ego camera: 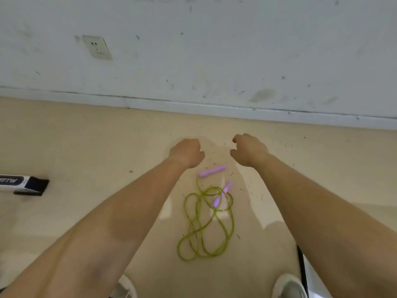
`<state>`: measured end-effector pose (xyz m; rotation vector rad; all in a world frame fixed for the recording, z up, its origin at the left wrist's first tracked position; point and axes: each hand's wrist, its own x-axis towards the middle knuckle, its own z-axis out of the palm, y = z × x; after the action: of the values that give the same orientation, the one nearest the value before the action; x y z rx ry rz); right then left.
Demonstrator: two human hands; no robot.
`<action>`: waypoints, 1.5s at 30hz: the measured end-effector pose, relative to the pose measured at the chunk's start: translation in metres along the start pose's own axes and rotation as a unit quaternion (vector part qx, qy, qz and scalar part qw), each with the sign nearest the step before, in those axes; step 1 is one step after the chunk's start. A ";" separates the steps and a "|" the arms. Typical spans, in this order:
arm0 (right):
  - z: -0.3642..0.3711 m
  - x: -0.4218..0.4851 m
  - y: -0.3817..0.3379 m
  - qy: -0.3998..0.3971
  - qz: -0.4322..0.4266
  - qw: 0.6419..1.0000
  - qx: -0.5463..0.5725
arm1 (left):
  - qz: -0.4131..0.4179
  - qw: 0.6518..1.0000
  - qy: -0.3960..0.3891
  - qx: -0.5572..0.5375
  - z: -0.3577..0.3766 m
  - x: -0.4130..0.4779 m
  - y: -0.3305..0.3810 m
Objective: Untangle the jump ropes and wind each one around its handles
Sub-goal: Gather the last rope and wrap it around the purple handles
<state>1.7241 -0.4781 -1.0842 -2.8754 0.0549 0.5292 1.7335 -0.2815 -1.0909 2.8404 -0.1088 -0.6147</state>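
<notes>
Two bare forearms fill the lower part of the view, reaching forward and down over a beige floor (pixel 86 136), with the toes of two pale shoes (pixel 289 286) showing at the bottom edge. Between the arms a green jump rope (pixel 204 224) lies in a loose tangle of overlapping loops on the floor. Its two purple handles sit at the far end of the tangle: one handle (pixel 212 171) lies flat and nearly crosswise, just beyond the loops, and the second handle (pixel 222 194) lies slanted on top of the upper loops.

Beyond the rope, the left hand (pixel 186 152) is loosely curled, knuckles up, and holds nothing; it hangs just to the left of and beyond the crosswise handle, not touching it. The right hand (pixel 250 149) is likewise half curled with the fingers bent inward, empty, and sits beyond and to the right of that handle, apart from it. The two hands are near each other with a gap between them, and the whole rope lies on the near side of both.

A white wall (pixel 214 50) with a wall socket (pixel 97 47) rises past the floor. At the left edge lies a black and white object (pixel 23 184) with lettering too blurred to read.
</notes>
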 end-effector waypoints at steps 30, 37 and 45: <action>0.266 0.062 0.062 -0.075 0.212 0.919 0.323 | 0.015 0.999 0.031 -0.017 0.249 0.111 -0.041; 0.241 0.047 0.074 0.047 0.286 0.839 0.461 | -0.073 0.984 0.036 -0.161 0.209 0.090 -0.059; 0.112 -0.009 0.070 0.133 0.196 0.830 0.504 | -0.076 0.948 0.040 -0.306 0.081 0.022 -0.051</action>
<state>1.6717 -0.5219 -1.1976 -1.8437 0.7409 0.0735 1.7203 -0.2518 -1.1838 2.2718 0.2730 -0.4591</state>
